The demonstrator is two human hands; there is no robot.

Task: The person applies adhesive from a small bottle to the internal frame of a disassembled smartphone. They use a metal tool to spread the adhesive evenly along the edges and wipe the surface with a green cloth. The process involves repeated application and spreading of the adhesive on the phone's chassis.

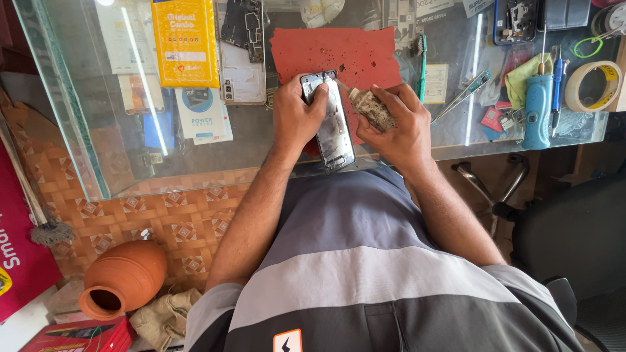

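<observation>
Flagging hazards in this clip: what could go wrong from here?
The opened phone juts past the glass counter edge, steadied only by the left hand; a slip could drop it. The small grimy bottle in the right hand tips toward the phone, so excess liquid might spill inside.

Under the glass we see an upright yellow rectangular package [185,42], a white-and-blue card [203,115] below it, and a pale label [435,83] farther right.

Counter [98,130]: clear, glossy glass. Mat [365,49]: matt red, scuffed surface. Phone frame [332,124]: shiny metal, smeared; clay pot [127,274]: matt, unglazed terracotta.
</observation>
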